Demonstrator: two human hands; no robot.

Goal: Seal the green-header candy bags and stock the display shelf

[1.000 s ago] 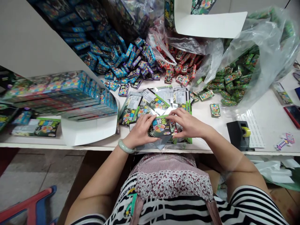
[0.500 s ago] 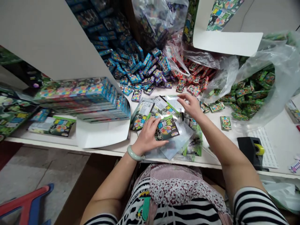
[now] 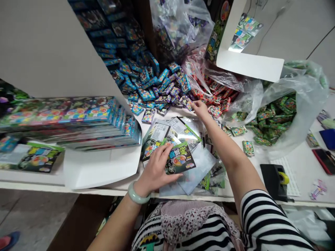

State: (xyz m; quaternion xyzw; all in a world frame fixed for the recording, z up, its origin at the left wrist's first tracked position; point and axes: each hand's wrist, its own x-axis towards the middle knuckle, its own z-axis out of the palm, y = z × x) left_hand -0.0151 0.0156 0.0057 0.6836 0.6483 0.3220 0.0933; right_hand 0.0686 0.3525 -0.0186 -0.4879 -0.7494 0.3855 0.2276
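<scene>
My left hand (image 3: 156, 166), with a pale green bangle on its wrist, grips the left side of a dark printed packet (image 3: 183, 160) between thumb and fingers. Farther away, my right hand (image 3: 201, 111) reaches to the edge of the pile, its fingertips pinching a small purple box (image 3: 186, 102). Under the packet lie flat clear plastic bags (image 3: 196, 171) and more printed packets (image 3: 155, 136). Beyond my right fingers are small red boxes (image 3: 215, 91); to their left are small blue boxes (image 3: 147, 94).
A white carton (image 3: 102, 169) with stacked display boxes (image 3: 78, 115) stands at left. On the right are a clear bag of green boxes (image 3: 277, 116), a black tape dispenser (image 3: 273, 181) and a red phone (image 3: 324, 161). The table's front edge runs close to my body.
My right hand has moved away from the plastic bags, forward and left to the purple box, and closed on it. My left hand still holds the printed packet. The view has shifted slightly.
</scene>
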